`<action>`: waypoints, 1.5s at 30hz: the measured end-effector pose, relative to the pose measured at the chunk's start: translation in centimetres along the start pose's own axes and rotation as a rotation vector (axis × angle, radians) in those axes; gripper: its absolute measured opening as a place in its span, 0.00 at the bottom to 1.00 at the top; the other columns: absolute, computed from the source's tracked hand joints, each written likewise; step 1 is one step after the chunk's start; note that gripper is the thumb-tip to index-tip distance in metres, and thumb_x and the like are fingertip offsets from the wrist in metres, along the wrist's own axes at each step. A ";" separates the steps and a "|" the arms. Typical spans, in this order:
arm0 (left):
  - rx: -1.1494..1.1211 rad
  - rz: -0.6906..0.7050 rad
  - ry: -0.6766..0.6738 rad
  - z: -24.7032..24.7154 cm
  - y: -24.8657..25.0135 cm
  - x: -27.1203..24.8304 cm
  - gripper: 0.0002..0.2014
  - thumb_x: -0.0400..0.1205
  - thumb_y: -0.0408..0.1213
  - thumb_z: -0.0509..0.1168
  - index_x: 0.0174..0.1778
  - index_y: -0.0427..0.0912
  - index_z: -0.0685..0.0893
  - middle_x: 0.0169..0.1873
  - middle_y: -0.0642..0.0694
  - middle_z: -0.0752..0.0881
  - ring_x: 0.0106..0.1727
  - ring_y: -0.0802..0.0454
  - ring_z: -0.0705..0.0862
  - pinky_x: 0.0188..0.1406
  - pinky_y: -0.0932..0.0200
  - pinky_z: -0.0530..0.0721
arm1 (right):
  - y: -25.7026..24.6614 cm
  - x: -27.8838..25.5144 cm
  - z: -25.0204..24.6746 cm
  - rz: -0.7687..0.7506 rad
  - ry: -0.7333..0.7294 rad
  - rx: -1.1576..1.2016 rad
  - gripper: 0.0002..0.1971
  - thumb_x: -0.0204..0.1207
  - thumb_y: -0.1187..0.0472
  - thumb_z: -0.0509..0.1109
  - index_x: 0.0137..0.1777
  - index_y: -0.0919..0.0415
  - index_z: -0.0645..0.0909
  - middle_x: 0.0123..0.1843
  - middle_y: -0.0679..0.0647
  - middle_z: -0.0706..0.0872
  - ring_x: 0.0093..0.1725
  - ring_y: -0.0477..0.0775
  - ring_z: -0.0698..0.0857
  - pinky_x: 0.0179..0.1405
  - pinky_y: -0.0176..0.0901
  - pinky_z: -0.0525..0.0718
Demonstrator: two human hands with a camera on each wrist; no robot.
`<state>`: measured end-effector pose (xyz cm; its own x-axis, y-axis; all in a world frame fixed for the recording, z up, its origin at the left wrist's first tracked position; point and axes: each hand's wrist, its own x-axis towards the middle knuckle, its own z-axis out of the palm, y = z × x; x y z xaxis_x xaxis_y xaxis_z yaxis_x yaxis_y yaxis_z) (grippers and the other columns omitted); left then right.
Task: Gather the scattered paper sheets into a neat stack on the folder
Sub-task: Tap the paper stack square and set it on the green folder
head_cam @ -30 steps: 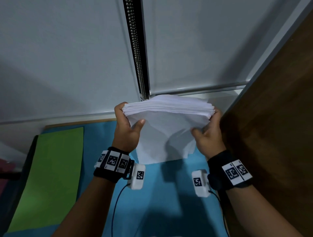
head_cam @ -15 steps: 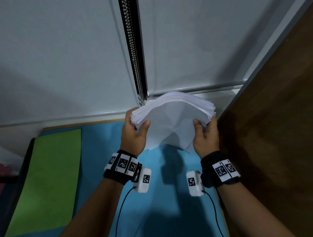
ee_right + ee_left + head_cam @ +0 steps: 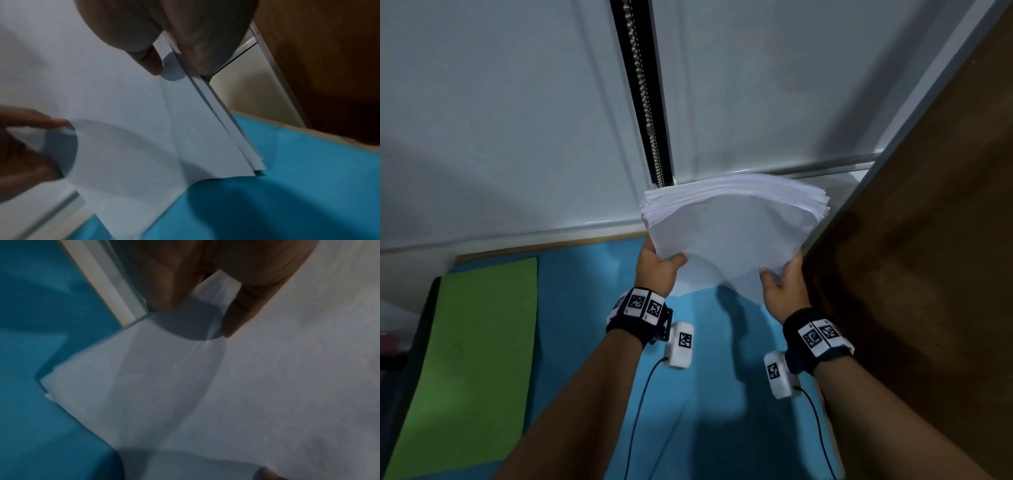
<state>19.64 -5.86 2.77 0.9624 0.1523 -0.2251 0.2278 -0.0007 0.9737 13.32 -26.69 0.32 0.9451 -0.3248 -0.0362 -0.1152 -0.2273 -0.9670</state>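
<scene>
A thick bundle of white paper sheets (image 3: 732, 226) stands on edge above the blue surface (image 3: 722, 394), bowed, its top edges fanned. My left hand (image 3: 657, 270) grips its left side, thumb on the near face. My right hand (image 3: 784, 287) grips the right side, thumb in front. The left wrist view shows the sheets (image 3: 226, 394) with my left hand (image 3: 205, 305) pinching their edge; their lower corner hangs just over the blue surface. The right wrist view shows my right hand (image 3: 170, 56) pinching the sheets (image 3: 133, 121). A green folder (image 3: 469, 359) lies flat at the left.
A white wall with a black strip and a bead chain (image 3: 643, 102) rises behind the sheets. A brown wooden panel (image 3: 928, 274) stands close along the right. White sensor boxes with cables hang from both wrists over the blue surface.
The bundle has been turned more upright and raised, its lower edge now just above the blue surface. Both hands slid lower along the sides, and the top edges look more even.
</scene>
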 end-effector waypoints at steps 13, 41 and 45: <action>0.127 -0.070 -0.031 0.3 -3.0 0.5 0.15 0.70 0.20 0.75 0.49 0.39 0.86 0.47 0.43 0.88 0.52 0.44 0.87 0.48 0.64 0.83 | 2.6 1.7 -0.4 0.081 0.008 -0.017 0.29 0.80 0.72 0.67 0.79 0.67 0.62 0.69 0.54 0.78 0.69 0.49 0.77 0.66 0.28 0.74; 0.485 -0.243 -0.178 -4.9 -13.5 -6.3 0.20 0.83 0.37 0.66 0.71 0.41 0.73 0.61 0.46 0.84 0.59 0.48 0.83 0.60 0.60 0.77 | 9.3 -7.5 0.8 0.460 -0.219 -0.055 0.21 0.79 0.70 0.67 0.67 0.50 0.71 0.63 0.48 0.84 0.61 0.52 0.84 0.68 0.48 0.76; 0.562 -0.246 -0.135 -6.5 -12.8 -7.9 0.19 0.83 0.38 0.65 0.69 0.40 0.73 0.60 0.45 0.85 0.60 0.45 0.84 0.59 0.59 0.79 | 9.2 -8.2 1.7 0.474 -0.314 0.004 0.25 0.80 0.68 0.68 0.74 0.53 0.66 0.70 0.48 0.77 0.66 0.51 0.79 0.70 0.46 0.72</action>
<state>8.20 -0.67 -7.65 0.8736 0.0876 -0.4786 0.4528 -0.5067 0.7337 5.02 -24.53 -8.68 0.8358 -0.1015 -0.5395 -0.5487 -0.1197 -0.8274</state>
